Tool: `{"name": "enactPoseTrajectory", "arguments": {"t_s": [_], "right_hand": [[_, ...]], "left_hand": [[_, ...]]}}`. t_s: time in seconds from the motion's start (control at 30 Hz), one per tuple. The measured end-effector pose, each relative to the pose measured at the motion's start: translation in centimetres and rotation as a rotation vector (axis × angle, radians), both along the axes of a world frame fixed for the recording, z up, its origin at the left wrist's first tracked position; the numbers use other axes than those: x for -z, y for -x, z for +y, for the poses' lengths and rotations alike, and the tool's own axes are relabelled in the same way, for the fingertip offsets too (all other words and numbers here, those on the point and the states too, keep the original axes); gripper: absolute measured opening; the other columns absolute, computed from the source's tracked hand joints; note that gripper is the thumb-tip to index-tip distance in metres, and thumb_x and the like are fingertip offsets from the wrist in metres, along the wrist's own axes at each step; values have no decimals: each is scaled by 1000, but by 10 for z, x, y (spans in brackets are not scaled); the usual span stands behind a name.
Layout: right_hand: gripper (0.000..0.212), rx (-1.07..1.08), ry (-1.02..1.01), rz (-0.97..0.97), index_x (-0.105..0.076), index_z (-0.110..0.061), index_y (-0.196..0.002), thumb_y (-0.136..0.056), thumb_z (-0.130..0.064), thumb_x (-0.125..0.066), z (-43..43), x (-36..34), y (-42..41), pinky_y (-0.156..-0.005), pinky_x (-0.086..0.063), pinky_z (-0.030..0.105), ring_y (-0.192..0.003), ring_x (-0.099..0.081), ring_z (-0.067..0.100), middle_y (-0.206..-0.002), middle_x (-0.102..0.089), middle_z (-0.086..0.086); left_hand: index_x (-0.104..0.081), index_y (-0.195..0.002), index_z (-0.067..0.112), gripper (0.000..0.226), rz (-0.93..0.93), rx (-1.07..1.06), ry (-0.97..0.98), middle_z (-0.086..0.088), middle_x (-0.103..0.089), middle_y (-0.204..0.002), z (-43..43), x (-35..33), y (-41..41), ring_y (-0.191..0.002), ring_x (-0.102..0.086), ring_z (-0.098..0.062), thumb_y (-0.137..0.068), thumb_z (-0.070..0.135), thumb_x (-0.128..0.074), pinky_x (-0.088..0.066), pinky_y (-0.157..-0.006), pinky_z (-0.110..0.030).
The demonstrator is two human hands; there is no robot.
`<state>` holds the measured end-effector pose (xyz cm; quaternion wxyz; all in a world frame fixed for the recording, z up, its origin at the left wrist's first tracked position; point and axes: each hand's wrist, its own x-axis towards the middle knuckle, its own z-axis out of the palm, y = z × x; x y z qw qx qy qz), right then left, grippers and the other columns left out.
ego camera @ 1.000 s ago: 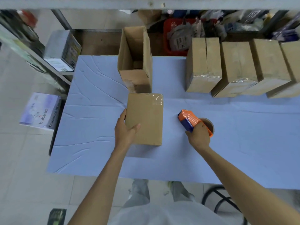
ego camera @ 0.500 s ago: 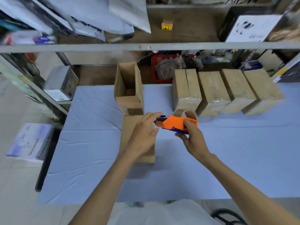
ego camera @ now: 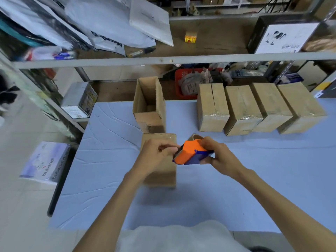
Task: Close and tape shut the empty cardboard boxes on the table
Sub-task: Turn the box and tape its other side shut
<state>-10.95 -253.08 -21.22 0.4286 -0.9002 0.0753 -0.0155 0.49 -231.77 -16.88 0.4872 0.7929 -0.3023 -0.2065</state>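
**Op:** Hands first, quick.

**Spotter:** You're gripping the tape dispenser [ego camera: 190, 153] w/ your right hand [ego camera: 221, 157], fingers wrapping round its blue rear. Your left hand [ego camera: 156, 157] is pinching at its orange front edge, fingers curling in. Can't tell if a tape end is sitting btw them. Both hands are meeting on it, up off the table [ego camera: 109, 160]. The brown tape roll [ego camera: 195, 137] is peeking out behind.

**Op:** And the box?

**Spotter:** The closed box [ego camera: 161, 177] is lying right under your hands on the blue cover, clear tape shining at its far end. Just behind it the open box [ego camera: 149, 106] is standing w/ flaps up, showing only cardboard inside.

**Op:** Others?

**Spotter:** Four taped boxes [ego camera: 241, 110] are sitting side by side along the table's far right, tape glinting on their near edges. Behind them a red basket [ego camera: 181, 82] is holding printed bags, text too small to read.

**Op:** Any writing?

**Spotter:** A white pack [ego camera: 45, 162] is lying off the table's left edge, reading approx "bubendi" twice. A silver carton [ego camera: 78, 100] on the low shelf is carrying a white label, illegible. On the upper shelf a small yellow box [ego camera: 190, 39] is showing red print, unreadable. Top right, a white sheet [ego camera: 285, 39] is showing dark characters, too blurred. Grey mailer bags [ego camera: 109, 24] are piling up top left.
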Motion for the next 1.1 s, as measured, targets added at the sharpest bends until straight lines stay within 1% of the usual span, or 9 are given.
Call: {"name": "enactPoseTrajectory", "arguments": {"t_s": [0.1, 0.27, 0.4, 0.5, 0.57, 0.67, 0.73, 0.87, 1.1], "right_hand": [[39, -33, -52, 18, -53, -13, -94, -69, 7, -76, -4, -2, 1, -69, -46, 18, -81, -58, 8, -87, -64, -8], [40, -50, -99, 46, -57, -7, -99, -68, 9, -76, -7, 0, 4, -71, -47, 15, -85, -58, 10, -89, -65, -5], [39, -59, -142, 81, -57, -11, -97, -69, 7, -77, -18, 2, 8, -69, -45, 13, -81, -60, 7, -85, -66, -8], [39, -71, -153, 96, -56, -17, -101, -75, 6, -73, -27, -1, 13, -68, -46, 11, -83, -60, 2, -91, -67, -10], [36, -78, -175, 107, -54, -21, -104, -78, -1, -70, -31, -4, 17, -68, -48, 14, -85, -60, 4, -94, -67, -9], [31, -69, -190, 105, -54, -23, -106, -76, -25, -63, -31, -4, 24, -71, -54, 30, -87, -62, 12, -97, -66, -6], [36, -43, -185, 68, -54, -22, -107, -75, -35, -65, -30, -5, 27, -71, -56, 32, -86, -63, 14, -98, -65, -6], [64, -19, -111, 4, -51, -28, -109, -59, -41, -89, -30, -6, 28, -65, -53, 19, -80, -63, 8, -95, -63, -13], [58, 17, 26, -116, -56, -28, -101, -56, -36, -90, -30, 3, 30, -62, -52, 22, -71, -63, 12, -86, -64, -11]], "left_hand": [[-77, -88, 10, 19, 105, 27, 17, -4, -75, -86, -1, 6, 1, -84, -70, -15, -78, -4, -71, -55, -79, -25], [-74, -82, 10, 18, 190, -19, 20, -3, -73, -77, -7, 8, 10, -71, -68, -8, -81, -7, -68, -51, -69, -16], [-73, -99, 14, 19, 274, 69, -18, 3, -74, -88, -9, 3, 14, -83, -69, -4, -95, 4, -56, -50, -74, -14], [-69, -112, 20, 29, 397, 99, -75, 5, -73, -104, -9, 3, 13, -98, -68, -7, -103, 23, -41, -53, -85, -22], [-70, -110, 20, 29, 441, 44, -74, 5, -74, -103, -14, 4, 15, -97, -69, -10, -103, 28, -43, -51, -88, -26], [-72, -88, 17, 21, 382, -71, -53, 11, -69, -75, -25, 9, 21, -74, -65, -1, -98, 26, -55, -51, -76, -20], [-71, -83, 13, 23, 401, -123, -49, 7, -67, -72, -31, 15, 26, -70, -63, -2, -96, 27, -57, -51, -75, -23], [-73, -99, 10, 29, 615, -230, -33, -10, -74, -95, -35, 26, 31, -87, -69, -14, -96, 34, -56, -55, -86, -28], [-70, -107, 12, 21, 713, -310, -42, -1, -73, -88, -35, 33, 41, -80, -71, -10, -97, 24, -57, -55, -73, -19]]}}
